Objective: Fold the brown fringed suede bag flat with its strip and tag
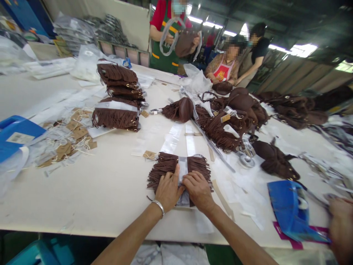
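A brown fringed bag (165, 166) lies flat on the table in front of me, with a pale translucent strip (182, 167) running across its middle. My left hand (168, 188), a silver bracelet at its wrist, rests on the bag with the index finger stretched along the strip and the thumb apart. Opposite it, my right hand (199, 189) has its fingers bent and together at the strip's right edge. The two thumbs nearly meet over the strip; the right fingertips are partly hidden. Just beyond the bag lies a brown tag (149, 155).
Stacked fringed bags (117, 116) stand ahead left, beside a heap of tags (73, 136). More brown bags (228, 117) are piled ahead right. Blue bins (288, 206) (16, 134) sit at both sides. Co-workers stand across the table; another person's hand (342, 213) is at right.
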Tool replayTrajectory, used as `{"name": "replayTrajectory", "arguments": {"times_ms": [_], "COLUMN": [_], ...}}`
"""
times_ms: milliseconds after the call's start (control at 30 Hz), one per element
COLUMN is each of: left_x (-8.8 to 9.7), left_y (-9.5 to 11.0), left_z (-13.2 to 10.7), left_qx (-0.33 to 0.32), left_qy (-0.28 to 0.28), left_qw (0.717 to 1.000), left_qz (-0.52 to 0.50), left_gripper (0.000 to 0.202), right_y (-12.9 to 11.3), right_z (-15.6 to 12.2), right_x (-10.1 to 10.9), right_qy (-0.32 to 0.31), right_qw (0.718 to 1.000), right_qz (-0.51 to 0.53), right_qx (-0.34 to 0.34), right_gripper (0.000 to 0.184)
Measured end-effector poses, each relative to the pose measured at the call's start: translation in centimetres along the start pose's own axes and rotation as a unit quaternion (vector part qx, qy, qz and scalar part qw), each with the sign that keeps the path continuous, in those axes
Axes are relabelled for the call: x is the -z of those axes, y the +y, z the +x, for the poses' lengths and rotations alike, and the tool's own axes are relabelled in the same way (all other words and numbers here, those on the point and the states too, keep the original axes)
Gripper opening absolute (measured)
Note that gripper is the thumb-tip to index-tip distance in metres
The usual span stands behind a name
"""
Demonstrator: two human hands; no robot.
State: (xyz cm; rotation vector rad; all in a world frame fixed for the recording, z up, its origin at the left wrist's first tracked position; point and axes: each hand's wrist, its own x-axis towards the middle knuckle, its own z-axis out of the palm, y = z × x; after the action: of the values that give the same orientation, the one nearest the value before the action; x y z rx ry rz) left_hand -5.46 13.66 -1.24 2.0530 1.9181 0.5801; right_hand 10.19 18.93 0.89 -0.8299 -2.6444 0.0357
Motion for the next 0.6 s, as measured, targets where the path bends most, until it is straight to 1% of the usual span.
{"name": "replayTrajectory", "arguments": {"times_ms": [133, 233, 600], "left_x": [0.25, 0.29, -0.24], "left_y": [0.13, 0.22, 0.05], "left_z": [0.04, 0.07, 0.26], "left_qx": [-0.007, -0.01, -0.007], "left_qy": [-0.004, -0.006, -0.011], "left_qw": [1.0, 1.0, 0.999], "left_qz": [0.014, 0.018, 0.037], "left_gripper": [0.078, 0.078, 0.078], "right_y": [0.03, 0.09, 0.15], "right_z": [0.02, 0.05, 0.05], "right_x": [-0.05, -0.02, -0.17], "right_qy": [-0.016, -0.016, -0.038], "right_qw": [1.0, 1.0, 0.999], "right_qz": [0.011, 0.02, 0.028], "right_qx": [0.007, 0.007, 0.018], "right_gripper": [0.014, 0.014, 0.013]}}
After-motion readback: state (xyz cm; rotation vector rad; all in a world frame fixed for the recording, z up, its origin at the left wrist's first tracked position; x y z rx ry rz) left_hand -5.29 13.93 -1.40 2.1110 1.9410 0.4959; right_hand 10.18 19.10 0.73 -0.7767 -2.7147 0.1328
